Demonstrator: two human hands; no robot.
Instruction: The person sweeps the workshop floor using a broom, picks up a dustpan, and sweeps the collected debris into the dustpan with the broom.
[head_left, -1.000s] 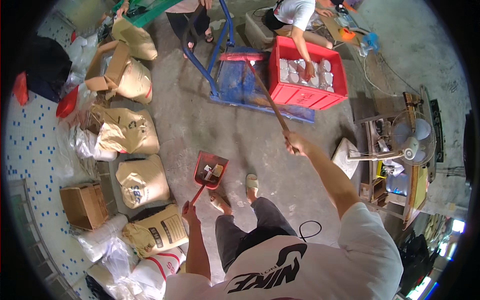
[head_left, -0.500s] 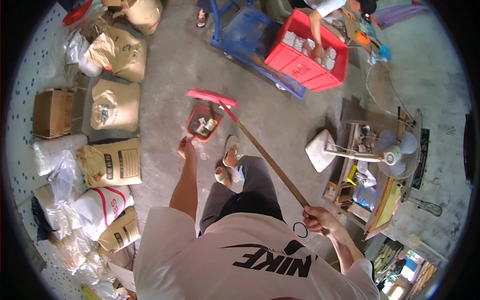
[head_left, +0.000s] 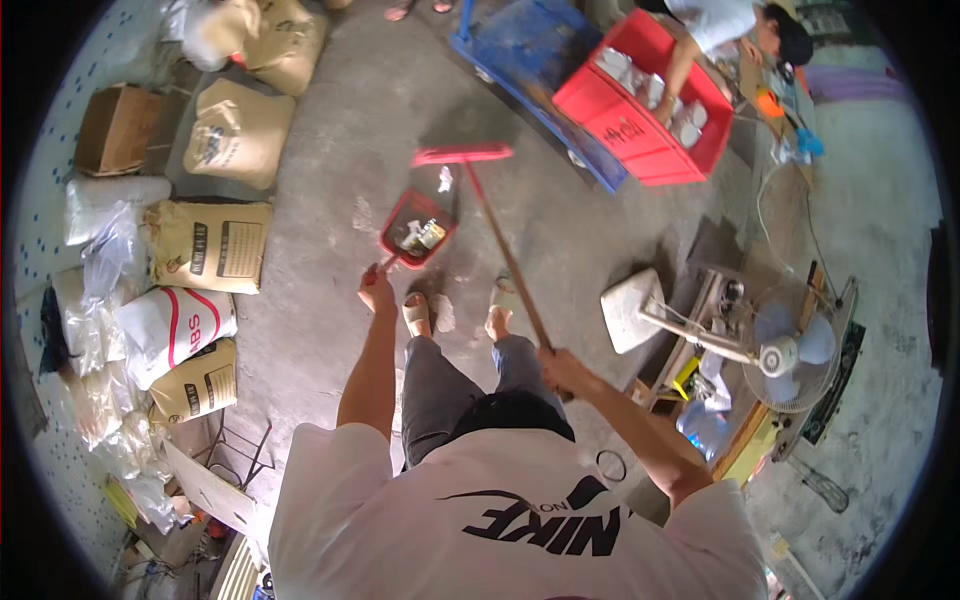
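Observation:
My left hand (head_left: 377,292) grips the handle of a red dustpan (head_left: 418,228) that rests on the concrete floor in front of my feet, with scraps of litter in it. My right hand (head_left: 562,370) holds the wooden shaft of a red-headed broom (head_left: 463,154). The broom head lies on the floor just beyond the dustpan's mouth, beside a small white scrap (head_left: 445,178).
Filled brown and white sacks (head_left: 208,245) and a cardboard box (head_left: 115,130) line the left side. A blue cart (head_left: 535,50) with a red crate (head_left: 640,100) stands ahead, where another person bends over it. A standing fan (head_left: 785,350) and cluttered bench are at right.
The dustpan has stayed on the floor in my left hand. The broom head has shifted to sit just past the dustpan, and my right hand has moved up along the shaft.

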